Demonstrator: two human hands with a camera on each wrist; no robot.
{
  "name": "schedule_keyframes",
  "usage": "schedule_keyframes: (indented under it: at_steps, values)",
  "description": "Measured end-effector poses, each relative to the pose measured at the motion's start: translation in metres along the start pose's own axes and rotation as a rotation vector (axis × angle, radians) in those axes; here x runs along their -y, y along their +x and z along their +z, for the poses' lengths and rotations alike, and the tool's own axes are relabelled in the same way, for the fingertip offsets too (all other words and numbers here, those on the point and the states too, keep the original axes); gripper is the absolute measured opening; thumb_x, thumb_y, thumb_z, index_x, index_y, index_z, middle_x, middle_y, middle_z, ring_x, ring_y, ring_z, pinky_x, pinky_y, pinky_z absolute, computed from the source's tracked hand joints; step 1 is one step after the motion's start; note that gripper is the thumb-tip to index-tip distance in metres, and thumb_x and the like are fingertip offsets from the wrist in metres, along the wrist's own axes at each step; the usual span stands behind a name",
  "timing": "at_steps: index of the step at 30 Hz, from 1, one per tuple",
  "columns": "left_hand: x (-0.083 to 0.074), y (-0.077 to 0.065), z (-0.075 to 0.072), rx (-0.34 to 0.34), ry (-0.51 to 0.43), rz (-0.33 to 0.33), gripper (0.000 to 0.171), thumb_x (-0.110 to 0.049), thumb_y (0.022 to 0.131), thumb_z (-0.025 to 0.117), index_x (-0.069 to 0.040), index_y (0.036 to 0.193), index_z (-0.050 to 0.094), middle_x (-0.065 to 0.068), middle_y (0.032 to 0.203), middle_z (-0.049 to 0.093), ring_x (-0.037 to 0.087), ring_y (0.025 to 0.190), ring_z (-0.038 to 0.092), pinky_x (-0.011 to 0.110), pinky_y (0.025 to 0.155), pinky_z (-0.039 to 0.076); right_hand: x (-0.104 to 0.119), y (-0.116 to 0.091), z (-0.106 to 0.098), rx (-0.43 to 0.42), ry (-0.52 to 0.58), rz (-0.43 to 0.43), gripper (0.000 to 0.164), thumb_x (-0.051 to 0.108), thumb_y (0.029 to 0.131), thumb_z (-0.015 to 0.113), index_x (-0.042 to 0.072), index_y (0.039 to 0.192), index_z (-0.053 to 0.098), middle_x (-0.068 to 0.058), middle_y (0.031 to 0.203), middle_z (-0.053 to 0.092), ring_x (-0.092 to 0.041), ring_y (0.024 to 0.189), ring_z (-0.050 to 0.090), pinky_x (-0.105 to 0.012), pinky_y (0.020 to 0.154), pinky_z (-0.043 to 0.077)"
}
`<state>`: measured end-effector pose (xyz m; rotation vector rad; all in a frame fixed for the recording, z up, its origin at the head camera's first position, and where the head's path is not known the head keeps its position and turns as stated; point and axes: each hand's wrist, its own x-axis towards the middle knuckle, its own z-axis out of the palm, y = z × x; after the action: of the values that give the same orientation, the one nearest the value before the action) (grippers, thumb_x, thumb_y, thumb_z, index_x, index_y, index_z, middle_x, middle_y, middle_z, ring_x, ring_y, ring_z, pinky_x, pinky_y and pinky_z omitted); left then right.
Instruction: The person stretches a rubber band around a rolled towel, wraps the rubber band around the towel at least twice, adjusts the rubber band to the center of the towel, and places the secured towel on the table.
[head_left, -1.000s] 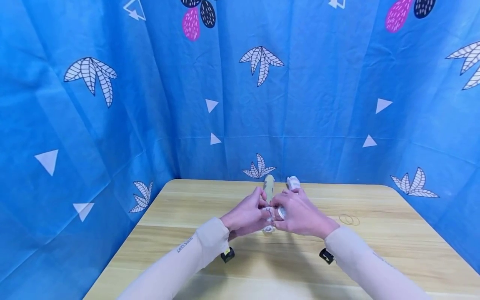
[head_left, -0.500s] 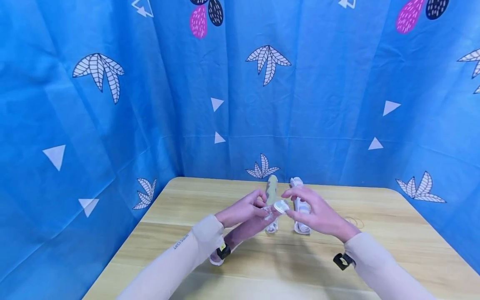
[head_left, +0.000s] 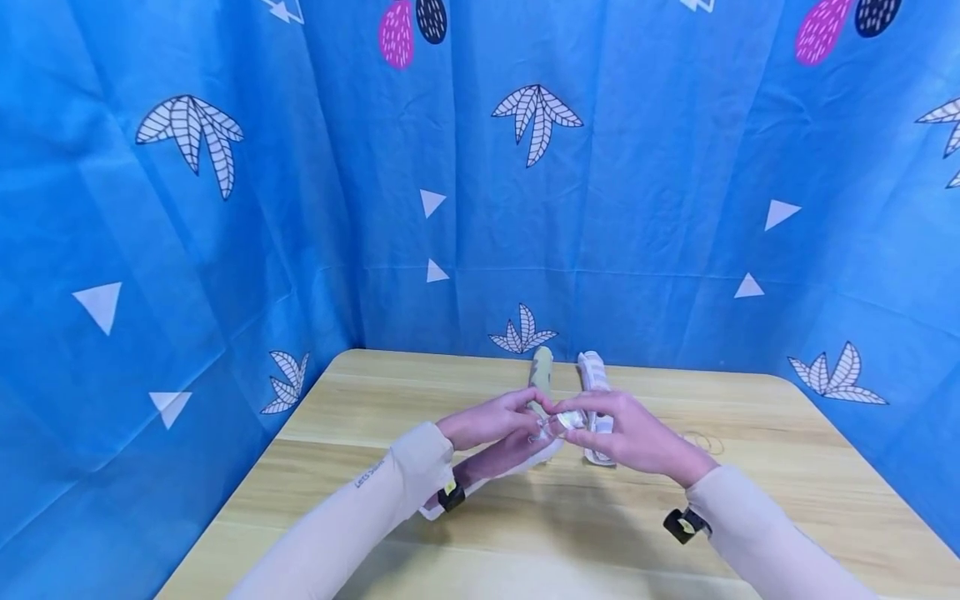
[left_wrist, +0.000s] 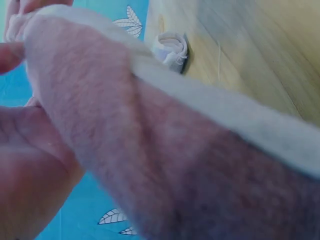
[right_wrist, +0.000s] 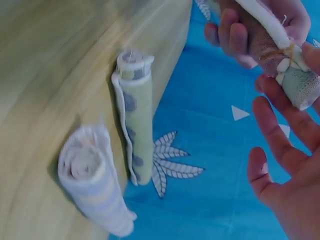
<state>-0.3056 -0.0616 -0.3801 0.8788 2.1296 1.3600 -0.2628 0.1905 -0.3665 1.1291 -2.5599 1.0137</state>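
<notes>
My left hand (head_left: 487, 423) holds a rolled towel (head_left: 498, 460), brownish pink with a white edge, slanting up toward the right above the table. In the left wrist view this towel (left_wrist: 100, 90) fills much of the picture. Near its far end, a thin tan rubber band (right_wrist: 272, 54) circles it, and a pale bunched tip (right_wrist: 300, 90) sticks out past the band. My right hand (head_left: 637, 433) pinches that end between thumb and forefinger; its other fingers are spread apart in the right wrist view.
Two more rolled towels lie behind the hands: a green one with grey spots (right_wrist: 137, 115) and a pale striped one (right_wrist: 95, 185). Loose rubber bands (head_left: 705, 442) lie on the wooden table (head_left: 360, 408) at right. A blue patterned curtain (head_left: 637, 208) surrounds the table.
Both hands were close together at the towel's end. The right hand then came away rightward, uncovering the end, and now it is back on it. The left hand keeps its hold.
</notes>
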Motion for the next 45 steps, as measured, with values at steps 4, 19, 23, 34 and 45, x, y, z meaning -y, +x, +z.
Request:
schedule_keyframes:
  at_steps: [4,19,23,34,45]
  values:
    - [-0.005,-0.002,0.008,-0.052,0.07,0.022,0.034,-0.024,0.091,0.072,-0.026,0.119,0.053,-0.001,0.103,0.067,0.015,0.094,0.064,0.033,0.09,0.049,0.0,0.001,-0.001,-0.004,0.103,0.141,0.032,0.035,0.096,0.068,0.023,0.126,0.069,0.004,0.107,0.072,-0.022,0.098,0.064,-0.037,0.081,0.054]
    - [-0.003,-0.009,0.034,-0.355,0.863,0.343,0.044,-0.027,0.097,0.068,-0.036,0.138,0.054,-0.008,0.117,0.073,0.004,0.086,0.062,0.032,0.092,0.051,-0.003,0.007,-0.002,-0.015,0.4,0.466,0.033,0.028,0.096,0.067,0.0,0.114,0.072,-0.009,0.091,0.074,-0.024,0.084,0.068,-0.031,0.076,0.054]
    - [0.001,-0.01,0.036,-0.365,0.919,0.369,0.051,-0.023,0.097,0.067,-0.037,0.144,0.051,-0.008,0.119,0.072,0.006,0.088,0.065,0.035,0.097,0.051,-0.006,0.008,0.003,-0.022,0.452,0.505,0.032,0.026,0.096,0.067,-0.002,0.112,0.072,-0.009,0.092,0.075,-0.024,0.083,0.07,-0.039,0.083,0.055]
    - [-0.002,-0.009,0.039,-0.327,1.035,0.348,0.047,-0.02,0.094,0.067,-0.033,0.138,0.055,-0.008,0.097,0.059,0.007,0.076,0.049,0.023,0.079,0.048,-0.003,0.009,0.015,-0.061,0.468,0.577,0.029,0.019,0.094,0.068,-0.003,0.113,0.072,-0.011,0.101,0.074,-0.025,0.081,0.07,-0.035,0.076,0.057]
    - [0.007,-0.003,0.04,-0.327,1.062,0.399,0.024,-0.017,0.09,0.069,-0.028,0.109,0.061,-0.009,0.092,0.053,0.007,0.076,0.047,0.019,0.073,0.042,0.001,0.008,0.026,-0.091,0.527,0.643,0.028,0.015,0.093,0.068,-0.006,0.111,0.07,-0.012,0.097,0.071,-0.019,0.073,0.068,-0.033,0.067,0.058]
